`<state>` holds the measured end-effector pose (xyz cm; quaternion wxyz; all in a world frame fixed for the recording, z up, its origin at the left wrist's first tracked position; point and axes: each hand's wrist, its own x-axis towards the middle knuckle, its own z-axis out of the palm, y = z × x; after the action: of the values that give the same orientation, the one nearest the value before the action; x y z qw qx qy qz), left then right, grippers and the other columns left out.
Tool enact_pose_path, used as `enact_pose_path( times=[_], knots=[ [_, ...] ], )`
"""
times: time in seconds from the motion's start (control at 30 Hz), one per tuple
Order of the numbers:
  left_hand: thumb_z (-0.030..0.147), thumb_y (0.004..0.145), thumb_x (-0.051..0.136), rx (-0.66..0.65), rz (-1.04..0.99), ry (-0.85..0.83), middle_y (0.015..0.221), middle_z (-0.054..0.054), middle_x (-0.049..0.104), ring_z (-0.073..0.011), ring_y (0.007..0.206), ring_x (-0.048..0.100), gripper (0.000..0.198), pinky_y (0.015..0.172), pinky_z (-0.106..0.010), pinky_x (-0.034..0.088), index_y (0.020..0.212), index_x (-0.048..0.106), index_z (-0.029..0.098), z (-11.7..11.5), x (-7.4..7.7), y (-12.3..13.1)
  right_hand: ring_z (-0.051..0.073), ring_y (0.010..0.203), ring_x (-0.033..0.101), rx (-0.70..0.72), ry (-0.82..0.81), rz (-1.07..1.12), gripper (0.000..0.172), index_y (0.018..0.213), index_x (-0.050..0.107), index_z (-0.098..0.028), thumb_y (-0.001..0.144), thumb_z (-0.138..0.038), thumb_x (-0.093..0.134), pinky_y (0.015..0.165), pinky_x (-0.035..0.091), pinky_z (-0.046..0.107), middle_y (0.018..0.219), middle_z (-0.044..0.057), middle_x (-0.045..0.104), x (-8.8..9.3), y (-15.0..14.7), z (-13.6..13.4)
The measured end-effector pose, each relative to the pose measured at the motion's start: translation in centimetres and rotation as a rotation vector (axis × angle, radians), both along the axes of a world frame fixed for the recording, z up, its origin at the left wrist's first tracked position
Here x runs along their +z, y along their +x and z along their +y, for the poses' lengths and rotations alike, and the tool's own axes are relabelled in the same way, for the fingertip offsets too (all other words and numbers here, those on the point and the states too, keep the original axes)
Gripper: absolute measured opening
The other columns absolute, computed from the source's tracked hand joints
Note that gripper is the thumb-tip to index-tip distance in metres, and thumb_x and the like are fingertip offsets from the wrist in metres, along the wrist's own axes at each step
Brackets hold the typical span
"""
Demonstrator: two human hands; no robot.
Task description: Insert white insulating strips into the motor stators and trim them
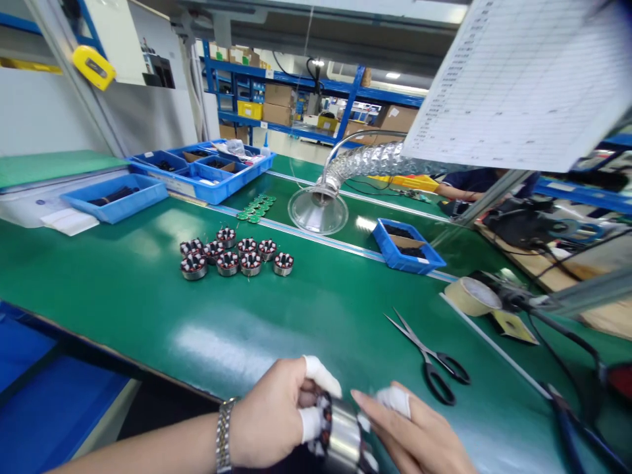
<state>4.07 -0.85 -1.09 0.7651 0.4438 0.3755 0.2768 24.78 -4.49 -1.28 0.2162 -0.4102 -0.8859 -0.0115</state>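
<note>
My left hand [274, 415], with white finger covers and a metal watch at the wrist, is closed around a motor stator [343, 431] at the bottom of the head view. The stator is a silver ring with dark and copper-coloured windings, tilted on its side. Close against its right side is my right hand [415, 428], its fingers bent together and blurred. A white cover is on one of them. What the right fingertips pinch, if anything, is hidden. Several similar stators [228, 263] stand grouped on the green table mat [148, 309]. Black-handled scissors [429, 359] lie open beyond my right hand.
Small green circuit boards [255, 209] lie near a clear extraction hood [318, 210]. Blue parts trays [222, 191] stand at the back left, with another blue bin [407, 247] at right. Tape [473, 295] and pliers [567, 421] lie rightward. Someone's arm [457, 192] shows behind.
</note>
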Motion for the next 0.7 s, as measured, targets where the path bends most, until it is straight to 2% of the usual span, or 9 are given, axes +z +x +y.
enact_pose_path(
  times=[0.07, 0.13, 0.2, 0.23, 0.33, 0.4, 0.53, 0.7],
  knots=[
    [0.005, 0.059, 0.056, 0.046, -0.006, -0.034, 0.074, -0.002, 0.066, -0.0157, 0.065, 0.064, 0.022, 0.057, -0.024, 0.047, 0.077, 0.052, 0.017, 0.6, -0.3, -0.2, 0.016, 0.077, 0.059, -0.102, 0.122, -0.005, 0.029, 0.110, 0.055, -0.019, 0.086, -0.016, 0.040, 0.069, 0.050, 0.026, 0.083, 0.007, 0.061, 0.0, 1.1, 1.1],
    [0.007, 0.063, 0.055, 0.113, -0.037, -0.064, 0.070, -0.003, 0.067, -0.0157, 0.059, 0.064, 0.018, 0.048, -0.022, 0.044, 0.078, 0.052, 0.017, 1.3, -0.7, -0.4, 0.020, 0.091, 0.057, -0.291, 0.249, -0.069, 0.029, 0.111, 0.053, -0.017, 0.087, -0.020, 0.037, 0.080, 0.048, 0.034, 0.098, 0.011, 0.059, -0.8, 3.5, 2.4],
    [0.010, 0.066, 0.054, 0.214, -0.097, -0.086, 0.070, -0.003, 0.066, -0.0152, 0.059, 0.064, 0.016, 0.045, -0.019, 0.042, 0.080, 0.052, 0.016, 2.0, -1.1, -0.8, 0.023, 0.096, 0.055, -0.552, 0.318, -0.193, 0.033, 0.110, 0.053, -0.012, 0.088, -0.025, 0.032, 0.084, 0.046, 0.039, 0.102, 0.015, 0.057, -2.3, 6.4, 3.2],
    [0.010, 0.067, 0.056, 0.271, -0.126, -0.096, 0.073, -0.003, 0.066, -0.0149, 0.062, 0.064, 0.017, 0.046, -0.018, 0.043, 0.082, 0.053, 0.016, 2.3, -1.3, -0.9, 0.026, 0.093, 0.056, -0.608, 0.311, -0.224, 0.035, 0.104, 0.056, -0.008, 0.088, -0.027, 0.032, 0.081, 0.047, 0.040, 0.098, 0.018, 0.059, -3.2, 7.7, 3.5],
    [0.015, 0.067, 0.060, 0.373, -0.178, -0.143, 0.082, -0.004, 0.067, -0.0158, 0.069, 0.065, 0.022, 0.051, -0.019, 0.046, 0.088, 0.053, 0.018, 2.7, -1.7, -1.3, 0.026, 0.075, 0.060, -0.688, 0.246, -0.288, 0.038, 0.090, 0.063, -0.005, 0.086, -0.024, 0.031, 0.068, 0.051, 0.039, 0.082, 0.019, 0.062, -5.7, 9.7, 3.3],
    [0.018, 0.067, 0.062, 0.390, -0.177, -0.148, 0.082, -0.004, 0.068, -0.0164, 0.069, 0.065, 0.023, 0.053, -0.021, 0.047, 0.088, 0.053, 0.018, 2.6, -1.8, -1.4, 0.024, 0.070, 0.061, -0.727, 0.190, -0.317, 0.035, 0.094, 0.063, -0.004, 0.084, -0.014, 0.031, 0.065, 0.051, 0.036, 0.078, 0.018, 0.063, -6.4, 9.6, 2.8],
    [0.018, 0.067, 0.064, 0.393, -0.165, -0.126, 0.083, -0.004, 0.068, -0.0169, 0.070, 0.065, 0.025, 0.053, -0.021, 0.049, 0.090, 0.053, 0.019, 2.3, -1.7, -1.2, 0.024, 0.063, 0.061, -0.815, 0.073, -0.364, 0.042, 0.103, 0.061, -0.004, 0.073, 0.002, 0.032, 0.060, 0.050, 0.036, 0.074, 0.017, 0.063, -5.6, 8.7, 1.6],
    [0.014, 0.064, 0.067, 0.444, -0.163, 0.005, 0.081, -0.002, 0.068, -0.0184, 0.070, 0.066, 0.027, 0.063, -0.029, 0.053, 0.086, 0.053, 0.019, 2.5, -1.7, -0.4, 0.025, 0.064, 0.061, -0.852, -0.075, -0.346, 0.048, 0.104, 0.061, -0.011, 0.068, 0.005, 0.034, 0.050, 0.047, 0.032, 0.070, 0.012, 0.065, -4.2, 9.4, 2.1]
  ],
)
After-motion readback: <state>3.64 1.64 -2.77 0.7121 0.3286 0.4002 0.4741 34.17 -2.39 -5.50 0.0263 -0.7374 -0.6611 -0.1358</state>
